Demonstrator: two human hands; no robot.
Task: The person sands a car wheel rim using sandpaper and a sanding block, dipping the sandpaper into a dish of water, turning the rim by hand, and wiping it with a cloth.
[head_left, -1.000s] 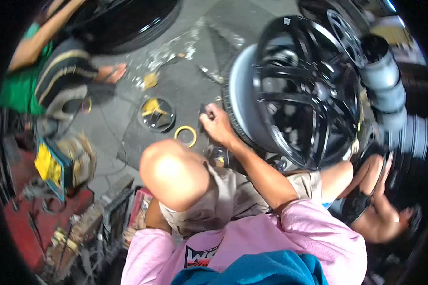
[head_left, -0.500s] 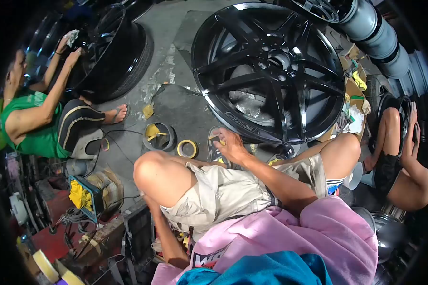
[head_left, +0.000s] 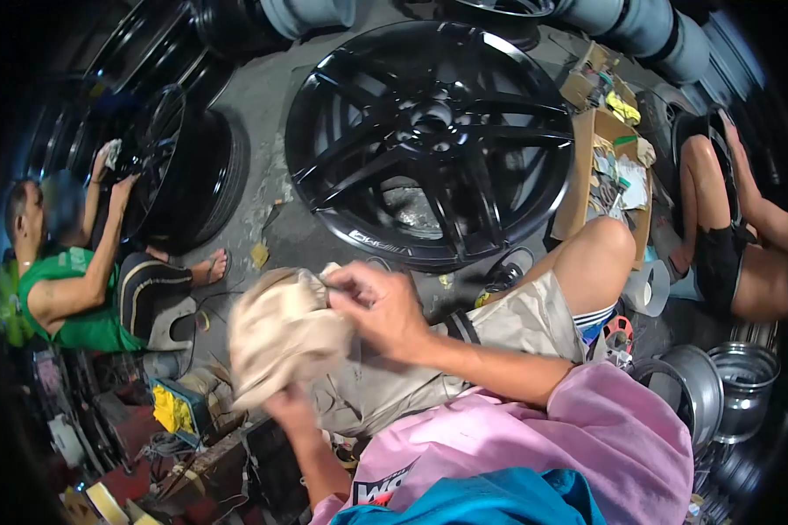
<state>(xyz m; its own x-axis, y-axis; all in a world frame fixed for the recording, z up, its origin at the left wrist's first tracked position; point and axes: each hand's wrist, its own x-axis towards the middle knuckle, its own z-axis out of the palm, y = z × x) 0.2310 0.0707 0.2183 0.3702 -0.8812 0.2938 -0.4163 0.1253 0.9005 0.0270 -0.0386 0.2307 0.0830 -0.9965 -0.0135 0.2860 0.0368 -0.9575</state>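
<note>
Beige cloth (head_left: 280, 341) is bunched over the place of my left knee; whether it belongs to my shorts (head_left: 508, 324) I cannot tell. My right hand (head_left: 378, 311) is closed, pinching the upper right edge of this cloth. Against its lower edge is my left hand (head_left: 291, 408), blurred, with its fingers hidden. Beyond my hands a large black spoked wheel rim (head_left: 433, 131) lies face up on the floor.
A person in green (head_left: 79, 289) sits at the left, holding a white wad near another wheel (head_left: 171, 175). Another person (head_left: 762, 262) sits at the right. An open cardboard box (head_left: 573, 175) stands beside the rim. Silver rims (head_left: 744, 385) are at the lower right.
My right hand has moved left and closed on beige cloth, and my left hand has come up below it. The bunched cloth now hides my bare left knee. The view has shifted.
</note>
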